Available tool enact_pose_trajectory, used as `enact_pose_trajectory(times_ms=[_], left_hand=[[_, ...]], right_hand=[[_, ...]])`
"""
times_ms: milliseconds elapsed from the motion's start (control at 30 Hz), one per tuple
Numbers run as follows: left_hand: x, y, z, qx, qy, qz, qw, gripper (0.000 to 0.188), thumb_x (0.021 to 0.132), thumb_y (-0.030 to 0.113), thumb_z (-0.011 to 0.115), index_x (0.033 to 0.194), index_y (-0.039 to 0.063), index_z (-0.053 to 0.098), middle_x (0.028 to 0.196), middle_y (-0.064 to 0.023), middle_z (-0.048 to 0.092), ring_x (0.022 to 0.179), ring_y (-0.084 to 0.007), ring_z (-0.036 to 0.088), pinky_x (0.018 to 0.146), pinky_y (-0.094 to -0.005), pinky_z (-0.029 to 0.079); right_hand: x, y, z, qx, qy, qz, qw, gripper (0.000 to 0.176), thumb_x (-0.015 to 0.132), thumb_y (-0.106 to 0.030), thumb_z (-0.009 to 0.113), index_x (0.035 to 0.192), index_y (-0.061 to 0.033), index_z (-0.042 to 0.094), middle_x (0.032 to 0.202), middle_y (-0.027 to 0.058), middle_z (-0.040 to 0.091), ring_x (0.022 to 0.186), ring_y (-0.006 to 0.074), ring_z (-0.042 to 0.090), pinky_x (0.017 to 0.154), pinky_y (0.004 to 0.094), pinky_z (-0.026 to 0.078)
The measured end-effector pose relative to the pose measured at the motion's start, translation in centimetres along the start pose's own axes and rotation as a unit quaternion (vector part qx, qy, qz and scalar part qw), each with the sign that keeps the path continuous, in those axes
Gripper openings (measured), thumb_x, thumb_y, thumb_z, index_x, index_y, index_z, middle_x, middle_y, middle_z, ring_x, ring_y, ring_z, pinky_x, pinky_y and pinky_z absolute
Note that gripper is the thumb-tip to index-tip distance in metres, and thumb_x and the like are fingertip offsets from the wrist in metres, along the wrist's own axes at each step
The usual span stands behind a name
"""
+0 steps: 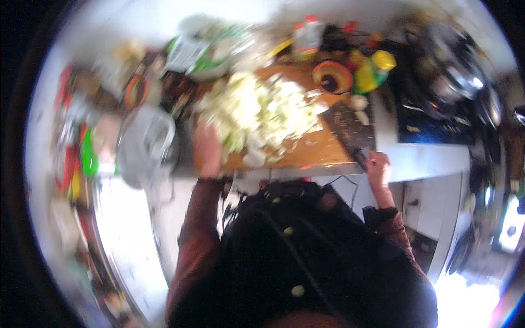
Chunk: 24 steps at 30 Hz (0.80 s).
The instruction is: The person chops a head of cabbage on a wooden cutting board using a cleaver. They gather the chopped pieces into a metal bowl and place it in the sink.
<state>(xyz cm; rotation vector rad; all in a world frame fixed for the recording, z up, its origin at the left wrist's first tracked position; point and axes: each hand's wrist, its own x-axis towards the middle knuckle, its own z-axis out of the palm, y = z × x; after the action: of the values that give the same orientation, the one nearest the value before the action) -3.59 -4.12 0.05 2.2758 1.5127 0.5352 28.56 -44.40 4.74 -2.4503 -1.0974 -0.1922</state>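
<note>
A heap of chopped pale green cabbage [262,110] covers much of a wooden cutting board [316,149]. My left hand [208,145] rests at the board's left edge, against the side of the heap. It looks extended with nothing held, though blur hides the fingertips. At the right, my right hand [378,166] grips the handle of a broad, dark-bladed cleaver [348,123]. The blade lies along the board's right side, pointing away from me, with small bits on it. Pale pieces that look like garlic [361,108] are beyond the blade.
An orange-rimmed bowl [332,78] and a yellow-green packet [371,71] stand behind the cleaver. A metal pot [451,74] sits on the black stove [434,129] at right. To the left is a translucent plastic bag [141,139]. Bagged goods [201,53] and a red-capped bottle [308,37] line the back.
</note>
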Motion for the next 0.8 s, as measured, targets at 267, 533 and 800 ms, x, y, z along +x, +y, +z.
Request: enact_pose_trajectory(times_ms=[267,533,800], left_hand=[[-1.9,6.0,-4.6,-0.190,0.098,0.117,0.970,0.048,0.095,0.024,0.045,0.135,-0.002,0.038,0.142,-0.0245,0.029,0.132,-0.0366,0.026,0.109,-0.0463,0.020],[-6.7,16.3,-3.5,-0.368,-0.037,0.282,0.885,0.047,0.096,0.016,0.041,0.137,-0.003,0.030,0.142,-0.0194,0.029,0.133,-0.0312,0.028,0.109,-0.0416,0.020],[-18.4,24.7,-0.4,-0.398,-0.189,0.276,0.854,0.050,0.096,0.023,0.040,0.136,-0.006,0.031,0.139,-0.0211,0.034,0.129,-0.0293,0.033,0.107,-0.0400,0.023]], right_hand=[[-7.0,-3.1,-5.0,-0.040,0.033,0.148,0.988,0.011,0.076,-0.012,0.060,0.084,-0.0082,0.067,0.071,0.0117,0.062,0.071,0.0316,0.059,0.067,0.0404,0.046],[-18.8,-3.1,-9.9,-0.057,0.043,0.327,0.942,0.021,0.072,-0.012,0.066,0.092,-0.0085,0.069,0.082,0.0068,0.063,0.085,0.0265,0.058,0.079,0.0383,0.044],[-28.0,3.3,-13.5,-0.037,0.094,0.401,0.911,0.022,0.073,-0.011,0.067,0.095,-0.0081,0.068,0.083,0.0088,0.062,0.086,0.0290,0.058,0.079,0.0393,0.046]])
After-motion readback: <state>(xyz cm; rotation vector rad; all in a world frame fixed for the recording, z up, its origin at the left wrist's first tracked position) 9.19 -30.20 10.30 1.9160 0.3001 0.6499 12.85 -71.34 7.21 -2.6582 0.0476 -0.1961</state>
